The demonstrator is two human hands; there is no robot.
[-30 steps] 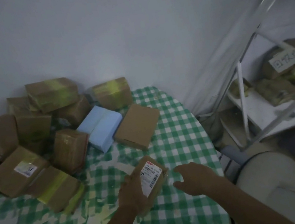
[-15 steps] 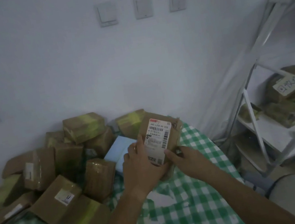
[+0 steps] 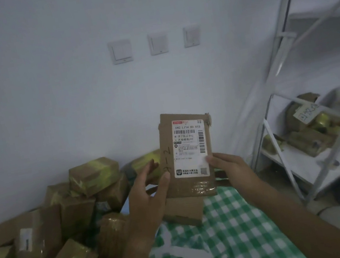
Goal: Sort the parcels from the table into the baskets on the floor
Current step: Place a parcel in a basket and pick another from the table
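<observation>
Two-handed hold: left hand [image 3: 145, 191] and right hand [image 3: 226, 164] pinching upright parcel [image 3: 188, 155] by lower edges over surface's [image 3: 232, 226] far edge. Probably thin grip; could slip. Baskets unseen, mis-sort risk.

A plain white wall [image 3: 68, 89] fills the back, dimly lit, with three square white light switches [image 3: 158, 43] in a row. At right stands a white metal shelving rack [image 3: 288, 59] — slanted braces crossing its frame — beside a green-and-white checked tablecloth [image 3: 237, 230].
</observation>
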